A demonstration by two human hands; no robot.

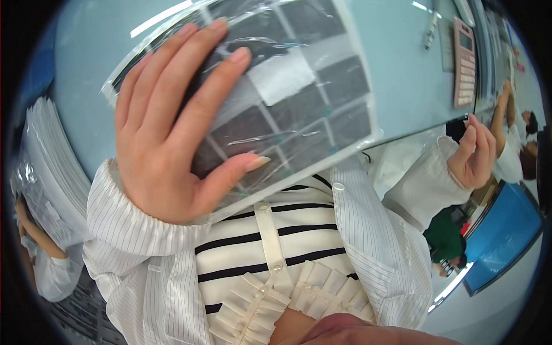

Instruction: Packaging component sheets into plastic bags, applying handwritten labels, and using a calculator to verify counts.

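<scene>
My left hand (172, 144) is raised close to the camera and grips a clear plastic bag (299, 98). Inside the bag is a sheet of dark square pieces in a grid, with a white label on it. My fingers lie over the front of the bag and my thumb presses its lower edge. My right hand (474, 152) is held up at the right, apart from the bag, its fingers loosely curled with nothing visible in them. Both arms wear white pin-striped sleeves, and my striped top with a frilled front fills the lower middle.
Behind the bag lies a pale blue table (402, 75) with a pink calculator (463, 63) and a pen (430, 29). A stack of clear bagged sheets (52, 167) stands at the left. Other people work at the far right (517, 144) and lower left (40, 247).
</scene>
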